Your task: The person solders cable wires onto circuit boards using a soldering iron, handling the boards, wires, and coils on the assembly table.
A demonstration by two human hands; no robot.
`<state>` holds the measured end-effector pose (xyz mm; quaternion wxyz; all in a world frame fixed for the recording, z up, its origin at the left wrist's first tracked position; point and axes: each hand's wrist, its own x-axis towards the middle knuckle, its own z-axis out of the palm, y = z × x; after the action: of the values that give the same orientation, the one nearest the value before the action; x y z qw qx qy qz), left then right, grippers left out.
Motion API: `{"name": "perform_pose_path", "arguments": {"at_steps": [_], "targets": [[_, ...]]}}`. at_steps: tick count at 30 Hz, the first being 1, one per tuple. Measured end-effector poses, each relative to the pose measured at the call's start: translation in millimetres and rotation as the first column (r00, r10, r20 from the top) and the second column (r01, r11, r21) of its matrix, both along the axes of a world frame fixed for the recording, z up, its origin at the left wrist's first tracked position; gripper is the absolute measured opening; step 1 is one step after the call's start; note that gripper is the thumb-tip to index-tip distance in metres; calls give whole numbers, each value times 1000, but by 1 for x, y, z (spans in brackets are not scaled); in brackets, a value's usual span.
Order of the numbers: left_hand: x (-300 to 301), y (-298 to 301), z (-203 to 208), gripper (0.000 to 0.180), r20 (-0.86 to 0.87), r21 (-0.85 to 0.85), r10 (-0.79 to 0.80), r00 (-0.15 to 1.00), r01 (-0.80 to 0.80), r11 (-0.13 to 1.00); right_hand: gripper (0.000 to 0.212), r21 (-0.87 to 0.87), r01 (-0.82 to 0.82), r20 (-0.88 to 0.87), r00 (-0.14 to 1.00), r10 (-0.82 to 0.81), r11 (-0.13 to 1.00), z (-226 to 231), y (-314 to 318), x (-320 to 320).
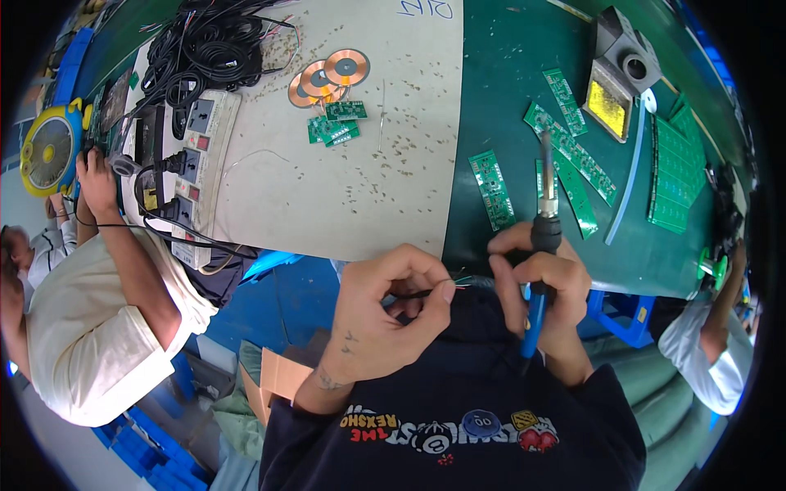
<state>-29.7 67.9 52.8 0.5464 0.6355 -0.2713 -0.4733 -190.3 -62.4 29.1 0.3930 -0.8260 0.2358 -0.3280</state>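
At the lower middle of the frame, the left hand is curled nearly closed, its thumb and forefinger pinched on a thin bundle of wires whose red and green ends stick out to the right of the fingertips. Just right of it, the right hand is wrapped shut around a soldering iron, which is held upright with its blue handle below the fist, its black grip inside it and its metal tip pointing toward the upper part of the frame. The wire ends lie between the two hands, just beside the right fingers, over the near edge of the counter.

One soldering iron is seen. Three copper coils lie together on the pale mat at the upper middle, with a small cluster of green boards just below them. Loose green circuit strips are scattered on the green surface to the right, at least five of them, and a stack of further strips is set at the far right. A soldering iron stand with a yellow sponge is placed at the upper right. A white power strip and a tangle of black cables are seen at the upper left, where another person's hand is rested.
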Motion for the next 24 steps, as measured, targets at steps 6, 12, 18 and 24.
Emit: {"name": "perform_pose_path", "arguments": {"at_steps": [6, 12, 18, 24], "targets": [[13, 19, 32, 11, 68, 19, -25, 997, 24, 1000, 41, -304, -63, -181, 983, 7, 950, -8, -12, 5], [19, 31, 14, 12, 59, 63, 85, 995, -89, 994, 38, -65, 156, -83, 983, -161, 986, -10, -10, 8], [3, 25, -2, 13, -53, 71, -5, 999, 9, 997, 38, -139, 119, -235, 961, -149, 983, -4, -19, 3], [3, 19, -4, 13, -20, 40, -100, 995, 101, 994, 38, -116, 83, -297, 948, -114, 990, 11, -30, 6]]}}
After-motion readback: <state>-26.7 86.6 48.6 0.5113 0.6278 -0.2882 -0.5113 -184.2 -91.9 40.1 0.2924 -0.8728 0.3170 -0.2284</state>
